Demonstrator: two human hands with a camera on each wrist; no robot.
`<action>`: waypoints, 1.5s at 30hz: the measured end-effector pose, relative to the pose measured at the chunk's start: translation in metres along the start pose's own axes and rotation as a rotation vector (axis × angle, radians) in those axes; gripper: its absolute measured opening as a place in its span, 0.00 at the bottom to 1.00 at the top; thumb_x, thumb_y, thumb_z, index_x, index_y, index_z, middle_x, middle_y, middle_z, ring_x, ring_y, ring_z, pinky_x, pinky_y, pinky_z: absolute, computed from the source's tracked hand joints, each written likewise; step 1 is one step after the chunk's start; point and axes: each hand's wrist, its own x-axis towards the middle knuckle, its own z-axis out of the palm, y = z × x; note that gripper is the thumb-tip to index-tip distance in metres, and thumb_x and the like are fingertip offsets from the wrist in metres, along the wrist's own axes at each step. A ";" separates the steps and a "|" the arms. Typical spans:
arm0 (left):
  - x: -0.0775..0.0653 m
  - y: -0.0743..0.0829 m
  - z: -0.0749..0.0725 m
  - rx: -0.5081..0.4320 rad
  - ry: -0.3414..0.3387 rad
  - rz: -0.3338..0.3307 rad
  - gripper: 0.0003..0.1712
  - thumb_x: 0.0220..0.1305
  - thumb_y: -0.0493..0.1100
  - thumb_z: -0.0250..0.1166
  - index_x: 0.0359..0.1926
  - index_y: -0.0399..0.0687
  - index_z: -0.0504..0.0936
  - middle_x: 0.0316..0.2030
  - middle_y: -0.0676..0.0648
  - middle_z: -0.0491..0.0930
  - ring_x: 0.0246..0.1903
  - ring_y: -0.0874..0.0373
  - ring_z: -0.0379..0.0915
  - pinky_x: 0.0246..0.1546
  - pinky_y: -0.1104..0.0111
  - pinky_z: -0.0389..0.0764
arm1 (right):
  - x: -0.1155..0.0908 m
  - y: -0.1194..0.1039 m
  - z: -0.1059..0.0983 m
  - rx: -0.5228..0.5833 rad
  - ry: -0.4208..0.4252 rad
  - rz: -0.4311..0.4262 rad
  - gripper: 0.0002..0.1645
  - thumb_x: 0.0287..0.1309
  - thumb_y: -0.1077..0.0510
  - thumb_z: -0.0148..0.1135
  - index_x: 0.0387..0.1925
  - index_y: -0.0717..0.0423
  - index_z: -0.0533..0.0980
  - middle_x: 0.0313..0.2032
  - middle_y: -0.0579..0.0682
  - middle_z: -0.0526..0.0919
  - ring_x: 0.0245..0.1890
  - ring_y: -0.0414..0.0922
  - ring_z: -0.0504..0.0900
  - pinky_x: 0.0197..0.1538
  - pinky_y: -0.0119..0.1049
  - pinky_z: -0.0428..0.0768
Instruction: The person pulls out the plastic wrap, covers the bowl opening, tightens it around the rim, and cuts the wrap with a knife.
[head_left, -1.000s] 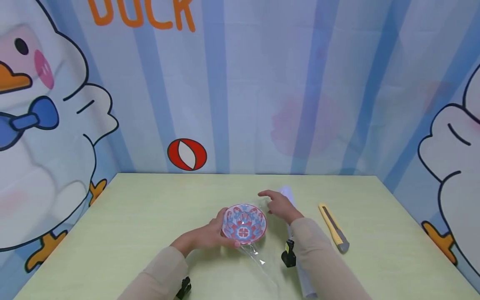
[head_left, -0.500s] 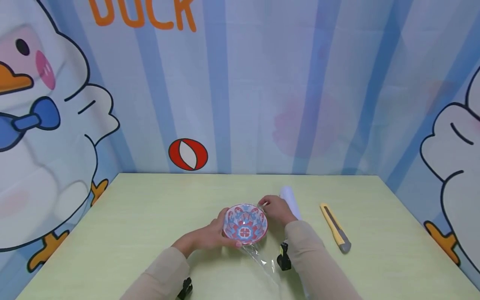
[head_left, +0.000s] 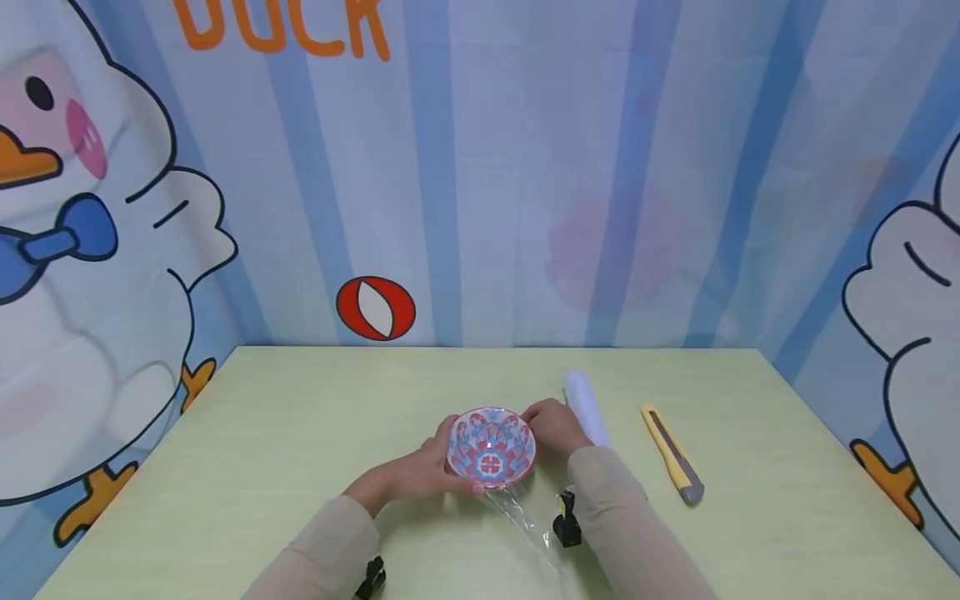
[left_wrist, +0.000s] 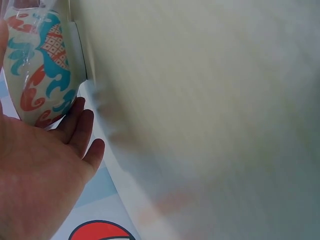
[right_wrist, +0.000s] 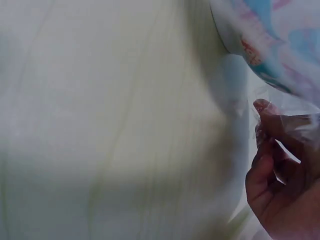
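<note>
A small bowl patterned in red, blue and white tilts on the table, its inside toward the head camera. My left hand grips its left side, with the thumb near the lower rim. In the left wrist view, clear film lies over the patterned outside of the bowl. My right hand is at the upper right of the rim. In the right wrist view, that hand's fingers pinch clear plastic film beside the bowl. More film trails from the bowl toward the table's front.
A white roll lies behind my right hand, partly hidden by the forearm. Farther right is a yellow box cutter on the pale table. A duck-print curtain hangs behind the table. Black straps show at both wrists.
My right hand has come down and in from above the roll to the bowl's rim, and its extended index finger has folded onto the film. The left hand and bowl have hardly moved.
</note>
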 end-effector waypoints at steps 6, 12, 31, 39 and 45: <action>-0.001 0.003 -0.002 -0.001 0.003 0.008 0.64 0.44 0.62 0.70 0.70 0.56 0.36 0.67 0.44 0.50 0.65 0.47 0.48 0.62 0.45 0.61 | -0.005 0.000 -0.003 0.141 -0.046 0.001 0.13 0.45 0.66 0.53 0.34 0.56 0.79 0.19 0.47 0.75 0.19 0.40 0.67 0.25 0.29 0.67; 0.000 0.005 -0.004 0.010 0.007 -0.010 0.65 0.43 0.63 0.70 0.71 0.56 0.36 0.68 0.44 0.50 0.66 0.46 0.47 0.62 0.43 0.59 | -0.006 0.004 -0.004 0.253 -0.079 -0.008 0.12 0.41 0.72 0.48 0.24 0.61 0.77 0.13 0.43 0.66 0.16 0.38 0.63 0.22 0.27 0.62; -0.005 0.007 -0.007 0.033 0.022 -0.047 0.65 0.41 0.63 0.71 0.71 0.55 0.39 0.67 0.43 0.52 0.65 0.45 0.49 0.60 0.43 0.62 | -0.023 0.006 -0.010 0.484 -0.319 0.034 0.20 0.45 0.73 0.45 0.40 0.71 0.76 0.21 0.46 0.73 0.22 0.38 0.69 0.27 0.27 0.71; -0.005 0.008 -0.007 0.053 -0.004 -0.032 0.64 0.42 0.60 0.72 0.71 0.52 0.39 0.67 0.43 0.53 0.65 0.45 0.49 0.61 0.43 0.60 | -0.029 0.005 -0.008 0.469 -0.357 0.095 0.17 0.50 0.70 0.43 0.38 0.71 0.77 0.20 0.46 0.74 0.20 0.38 0.71 0.25 0.27 0.74; -0.003 0.010 -0.005 0.052 -0.027 -0.027 0.65 0.41 0.61 0.72 0.71 0.51 0.39 0.67 0.43 0.52 0.66 0.45 0.49 0.61 0.43 0.60 | -0.037 0.006 -0.018 0.372 -0.466 0.051 0.13 0.48 0.69 0.43 0.22 0.62 0.75 0.15 0.46 0.74 0.15 0.38 0.69 0.20 0.26 0.69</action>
